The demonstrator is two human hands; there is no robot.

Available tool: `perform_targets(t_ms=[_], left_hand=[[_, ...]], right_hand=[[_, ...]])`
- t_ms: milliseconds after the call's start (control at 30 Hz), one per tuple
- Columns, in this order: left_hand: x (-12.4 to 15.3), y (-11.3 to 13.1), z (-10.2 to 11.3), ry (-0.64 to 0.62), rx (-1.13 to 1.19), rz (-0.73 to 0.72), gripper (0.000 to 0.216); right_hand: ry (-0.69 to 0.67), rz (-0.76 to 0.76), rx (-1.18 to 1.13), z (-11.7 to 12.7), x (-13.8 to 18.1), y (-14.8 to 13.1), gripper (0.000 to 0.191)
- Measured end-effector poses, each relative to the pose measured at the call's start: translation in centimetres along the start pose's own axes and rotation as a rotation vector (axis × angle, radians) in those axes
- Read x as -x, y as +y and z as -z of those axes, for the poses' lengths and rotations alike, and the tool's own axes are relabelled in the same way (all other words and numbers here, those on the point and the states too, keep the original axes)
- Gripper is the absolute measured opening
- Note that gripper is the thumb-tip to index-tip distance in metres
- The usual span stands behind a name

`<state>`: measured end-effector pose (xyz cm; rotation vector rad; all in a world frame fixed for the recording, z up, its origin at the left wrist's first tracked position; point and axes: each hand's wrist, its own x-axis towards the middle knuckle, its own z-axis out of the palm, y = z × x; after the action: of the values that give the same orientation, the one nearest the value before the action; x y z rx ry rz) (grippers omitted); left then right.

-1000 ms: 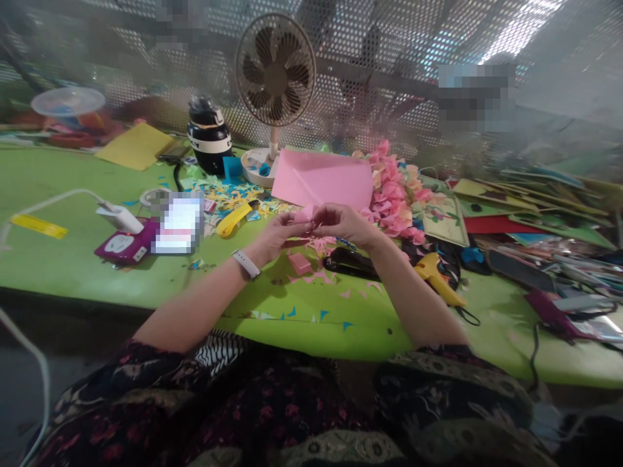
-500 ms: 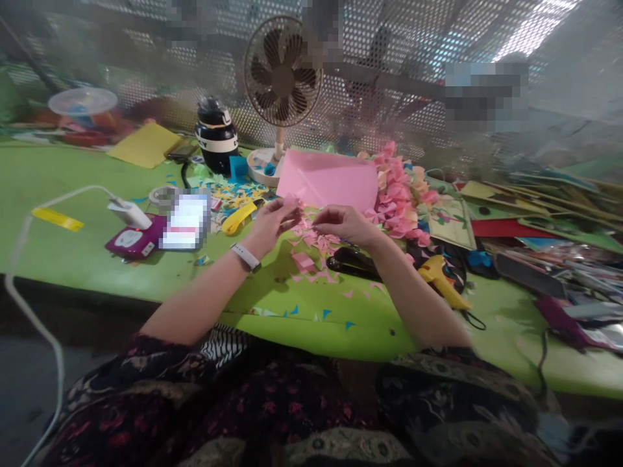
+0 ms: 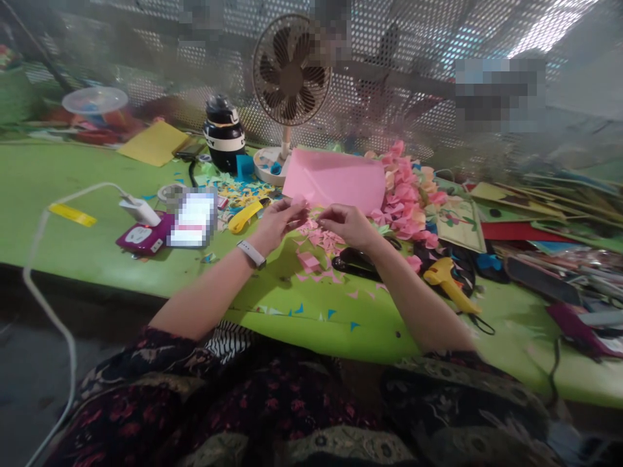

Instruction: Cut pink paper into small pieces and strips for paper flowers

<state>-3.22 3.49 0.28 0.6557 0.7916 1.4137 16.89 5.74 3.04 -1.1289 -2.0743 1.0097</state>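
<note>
My left hand (image 3: 277,224) and my right hand (image 3: 346,225) hover over the green table (image 3: 73,250), a little apart. Each has its fingertips pinched; the left pinches a small pink paper piece (image 3: 298,203), and what the right pinches is too small to name. Below them lie loose pink paper scraps (image 3: 324,240) and a small stack of pink squares (image 3: 310,261). A black stapler (image 3: 353,264) lies under my right wrist. A pink paper sheet (image 3: 335,181) lies just behind the hands.
A pile of pink paper flowers (image 3: 406,201) sits right of the sheet. A yellow glue gun (image 3: 450,284), a desk fan (image 3: 289,71), a black-and-white jar (image 3: 222,137), a phone (image 3: 191,220) on a charger cable and coloured cards (image 3: 525,214) crowd the table.
My hands, joined on a pink piece a second ago, have drawn apart. The view has shifted slightly so everything sits further right.
</note>
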Motion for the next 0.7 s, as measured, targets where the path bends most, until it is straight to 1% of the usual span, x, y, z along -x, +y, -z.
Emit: perform_targets(t_ms=[100, 267, 367, 433, 533, 633, 700], left_hand=[[-0.2, 1.0, 0.2, 0.026, 0.014, -0.049, 0.026], [-0.9, 3.0, 0.8, 0.118, 0.092, -0.139, 0.021], [-1.2, 4.0, 1.2, 0.148, 0.143, -0.163, 0.023], [-1.4, 4.6, 1.4, 0.167, 0.160, -0.166, 0.025], [-1.6, 5.0, 1.6, 0.196, 0.161, -0.166, 0.026], [-1.7, 4.8, 1.8, 0.229, 0.142, -0.172, 0.023], [-1.8, 4.5, 2.0, 0.248, 0.126, -0.186, 0.022]], right_hand=[[-0.007, -0.011, 0.000, 0.3, 0.0, 0.1, 0.020], [-0.025, -0.014, -0.011, 1.0, -0.4, 0.2, 0.020], [-0.074, -0.002, 0.103, 1.2, -1.6, -0.4, 0.017], [-0.115, 0.009, 0.222, 0.8, -3.1, -1.1, 0.016], [-0.172, 0.000, 0.463, -1.0, -5.9, -2.5, 0.019], [-0.222, -0.037, 0.730, -4.1, -8.2, -3.7, 0.024], [-0.245, -0.064, 0.832, -6.1, -8.9, -4.1, 0.029]])
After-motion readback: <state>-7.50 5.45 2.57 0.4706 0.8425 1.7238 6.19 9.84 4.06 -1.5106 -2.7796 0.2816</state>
